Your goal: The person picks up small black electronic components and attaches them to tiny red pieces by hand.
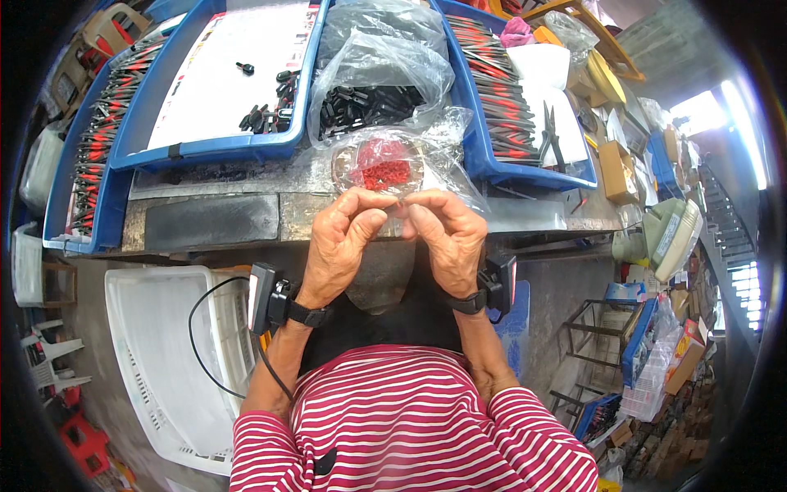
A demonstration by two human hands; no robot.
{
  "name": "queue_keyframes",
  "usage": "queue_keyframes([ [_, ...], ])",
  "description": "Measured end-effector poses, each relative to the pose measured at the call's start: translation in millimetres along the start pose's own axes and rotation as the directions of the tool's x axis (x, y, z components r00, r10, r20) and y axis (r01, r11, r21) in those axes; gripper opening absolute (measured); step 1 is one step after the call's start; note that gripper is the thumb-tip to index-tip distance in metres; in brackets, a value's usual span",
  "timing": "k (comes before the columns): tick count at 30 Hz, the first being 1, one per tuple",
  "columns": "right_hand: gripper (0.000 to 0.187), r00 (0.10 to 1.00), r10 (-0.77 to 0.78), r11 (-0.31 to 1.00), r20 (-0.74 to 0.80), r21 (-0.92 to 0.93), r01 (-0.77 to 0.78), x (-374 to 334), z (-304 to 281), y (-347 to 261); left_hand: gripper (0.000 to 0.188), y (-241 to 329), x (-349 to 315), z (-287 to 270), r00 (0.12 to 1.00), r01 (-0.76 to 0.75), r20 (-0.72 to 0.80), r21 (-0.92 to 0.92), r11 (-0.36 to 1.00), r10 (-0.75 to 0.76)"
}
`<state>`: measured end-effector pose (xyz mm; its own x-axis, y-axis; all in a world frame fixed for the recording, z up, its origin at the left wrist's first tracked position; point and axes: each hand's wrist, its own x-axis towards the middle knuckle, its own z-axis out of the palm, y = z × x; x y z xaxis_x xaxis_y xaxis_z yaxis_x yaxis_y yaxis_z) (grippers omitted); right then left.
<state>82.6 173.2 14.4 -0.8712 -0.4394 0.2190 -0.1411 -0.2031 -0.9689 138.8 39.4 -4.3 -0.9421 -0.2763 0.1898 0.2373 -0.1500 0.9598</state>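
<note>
At the near edge of the workbench, my left hand (343,242) and my right hand (449,238) meet fingertip to fingertip. Each is closed in a pinch, thumb against forefinger. Whatever lies between the fingertips is too small and covered to name. Just beyond them is a round dish (338,168) holding small red pieces (385,173), partly under clear plastic. Behind the dish, an open clear plastic bag (381,61) contains many small black parts (365,111). Black straps with small devices circle both wrists.
A blue tray (221,152) with black parts on white paper stands left. Blue trays (533,174) (61,244) on both sides hold slim red-and-black pieces; black-handled pliers (551,139) lie in the right one. Below left sits a white plastic crate (131,361); a metal frame (594,328) stands right.
</note>
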Motion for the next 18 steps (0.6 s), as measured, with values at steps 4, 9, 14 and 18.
queue_keyframes([
  [4,0.011,0.994,0.027,0.997,0.108,0.075,-0.036,4.0,-8.8,3.1,0.019,5.9,-1.8,-4.5,0.999,-0.017,0.045,0.119,0.993,0.012],
  [9,0.011,0.984,0.102,0.992,0.144,0.059,-0.112,2.1,-11.1,1.2,0.018,6.5,-3.6,-9.9,0.992,-0.107,0.096,0.227,0.968,0.087],
  [14,0.006,0.982,0.137,0.989,0.134,0.031,-0.142,1.5,-9.4,1.3,0.019,7.5,-7.2,-15.7,0.991,-0.07,0.123,0.196,0.978,0.047],
  [18,0.011,0.972,0.118,0.993,0.205,0.002,-0.121,3.1,-14.3,2.6,0.018,11.3,-8.4,-19.1,0.989,-0.033,0.15,0.208,0.978,0.002],
])
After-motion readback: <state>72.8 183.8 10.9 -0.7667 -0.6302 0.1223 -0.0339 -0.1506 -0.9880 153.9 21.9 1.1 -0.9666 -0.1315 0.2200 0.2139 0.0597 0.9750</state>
